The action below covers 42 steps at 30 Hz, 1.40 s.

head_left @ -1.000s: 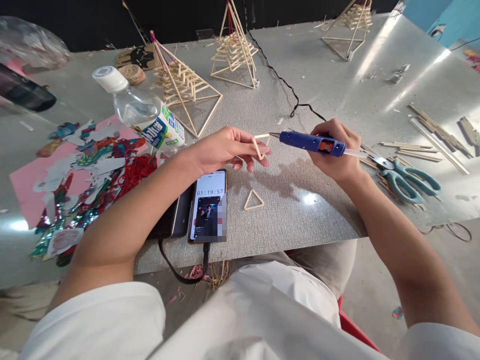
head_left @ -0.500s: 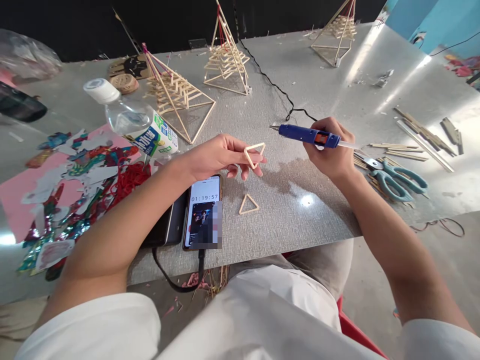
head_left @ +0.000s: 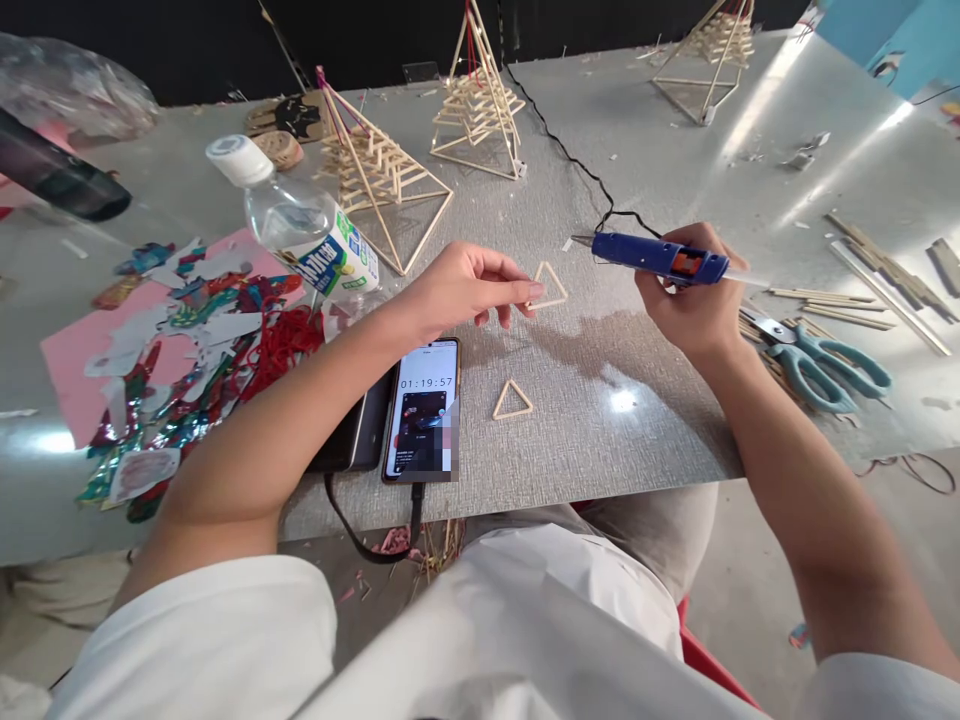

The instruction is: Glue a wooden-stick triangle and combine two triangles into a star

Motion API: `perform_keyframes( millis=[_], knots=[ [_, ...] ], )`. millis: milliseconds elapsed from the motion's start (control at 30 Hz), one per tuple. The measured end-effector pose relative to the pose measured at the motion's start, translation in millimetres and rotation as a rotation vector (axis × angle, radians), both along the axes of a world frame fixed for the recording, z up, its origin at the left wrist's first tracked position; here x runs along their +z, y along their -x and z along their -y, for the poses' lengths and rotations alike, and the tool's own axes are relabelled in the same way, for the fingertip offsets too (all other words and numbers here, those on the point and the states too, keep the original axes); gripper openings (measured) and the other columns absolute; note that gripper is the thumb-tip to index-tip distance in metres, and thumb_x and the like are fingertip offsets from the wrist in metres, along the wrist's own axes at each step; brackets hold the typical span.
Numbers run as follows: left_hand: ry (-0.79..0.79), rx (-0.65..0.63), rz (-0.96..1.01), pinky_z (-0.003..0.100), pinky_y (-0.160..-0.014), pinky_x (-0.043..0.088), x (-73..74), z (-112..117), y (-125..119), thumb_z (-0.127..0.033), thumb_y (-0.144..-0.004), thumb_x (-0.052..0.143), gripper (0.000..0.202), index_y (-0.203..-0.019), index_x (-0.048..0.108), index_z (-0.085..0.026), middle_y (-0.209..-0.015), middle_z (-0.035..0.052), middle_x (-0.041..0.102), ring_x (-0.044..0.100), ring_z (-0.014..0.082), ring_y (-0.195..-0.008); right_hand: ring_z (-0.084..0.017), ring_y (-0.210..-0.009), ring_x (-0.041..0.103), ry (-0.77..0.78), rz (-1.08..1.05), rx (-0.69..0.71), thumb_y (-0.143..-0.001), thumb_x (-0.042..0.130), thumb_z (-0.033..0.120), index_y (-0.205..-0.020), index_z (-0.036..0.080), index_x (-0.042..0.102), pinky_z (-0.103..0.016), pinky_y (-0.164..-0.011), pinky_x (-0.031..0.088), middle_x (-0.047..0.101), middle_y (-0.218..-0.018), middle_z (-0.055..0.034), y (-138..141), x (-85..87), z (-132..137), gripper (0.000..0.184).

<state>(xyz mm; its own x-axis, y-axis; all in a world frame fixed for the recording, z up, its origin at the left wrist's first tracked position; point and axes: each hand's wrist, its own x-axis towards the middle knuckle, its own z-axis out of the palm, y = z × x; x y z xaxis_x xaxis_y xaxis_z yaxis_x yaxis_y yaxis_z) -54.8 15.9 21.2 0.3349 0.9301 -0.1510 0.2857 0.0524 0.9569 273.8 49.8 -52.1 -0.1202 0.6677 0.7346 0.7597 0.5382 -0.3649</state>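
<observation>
Between thumb and fingers, my left hand (head_left: 484, 287) pinches one corner of a small wooden stick triangle (head_left: 553, 298), held above the table. My right hand (head_left: 694, 300) is wrapped round a blue glue gun (head_left: 652, 256); its metal tip points left, towards the triangle but apart from it, and a clear glue stick (head_left: 748, 281) juts from its back. A second stick triangle (head_left: 513, 412) lies flat on the table below my left hand. Beside it is a phone (head_left: 421, 410) with a timer on its screen.
Stick pyramids (head_left: 390, 185) stand at the back. A plastic bottle (head_left: 292, 215), red string (head_left: 289, 350) and shiny scraps (head_left: 154, 400) are at the left. Scissors (head_left: 832, 365) and loose sticks (head_left: 892, 265) lie at the right. A black cord (head_left: 570, 155) crosses the table.
The triangle in my left hand has turned and now points out to the right of my fingertips. The view has shifted, so most things sit further right. Both hands keep their hold.
</observation>
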Motion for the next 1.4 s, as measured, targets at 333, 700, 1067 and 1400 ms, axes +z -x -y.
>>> perform_keyframes(
  millis=[333,700,1067,1400],
  knots=[
    [-0.088,0.185,-0.044,0.024,-0.056,0.041,-0.1,-3.3,-1.5,-0.025,-0.096,0.095,0.014,-0.098,0.083,-0.017,-0.081,0.0037,0.079,0.057,0.008,-0.061,-0.025,-0.068,0.068,0.02,-0.019,-0.001,-0.088,0.077,0.039,-0.106,0.032,0.073,-0.044,-0.067,0.057,0.079,-0.086,-0.0038,-0.4,-1.7,-0.3,0.019],
    [-0.163,0.093,-0.156,0.025,-0.063,0.046,-9.4,-7.7,0.5,-0.027,-0.104,0.084,0.019,-0.089,0.082,-0.016,-0.081,0.0063,0.082,0.058,0.0086,-0.06,-0.025,-0.068,0.067,0.036,-0.038,0.02,-0.087,0.078,0.036,-0.107,0.032,0.075,-0.046,-0.07,0.058,0.078,-0.085,-0.0034,-0.8,-3.5,-0.8,0.021],
    [-0.209,0.104,-0.133,0.023,-0.062,0.049,-23.5,-16.7,9.3,-0.03,-0.087,0.095,0.017,-0.095,0.088,-0.016,-0.085,0.0069,0.084,0.065,0.0123,-0.071,-0.026,-0.069,0.066,0.076,-0.06,0.035,-0.088,0.079,0.038,-0.106,0.033,0.073,-0.048,-0.072,0.057,0.076,-0.084,-0.0031,-0.3,-1.6,-0.1,0.019],
    [-0.2,0.104,-0.131,0.023,-0.068,0.051,-17.6,-13.7,6.9,-0.022,-0.087,0.093,0.012,-0.094,0.085,-0.015,-0.088,0.0069,0.083,0.07,0.0127,-0.078,-0.025,-0.065,0.065,0.045,-0.036,0.029,-0.087,0.079,0.04,-0.104,0.033,0.073,-0.045,-0.066,0.055,0.077,-0.082,-0.0026,0.1,-2.4,-0.8,0.019]
  ],
)
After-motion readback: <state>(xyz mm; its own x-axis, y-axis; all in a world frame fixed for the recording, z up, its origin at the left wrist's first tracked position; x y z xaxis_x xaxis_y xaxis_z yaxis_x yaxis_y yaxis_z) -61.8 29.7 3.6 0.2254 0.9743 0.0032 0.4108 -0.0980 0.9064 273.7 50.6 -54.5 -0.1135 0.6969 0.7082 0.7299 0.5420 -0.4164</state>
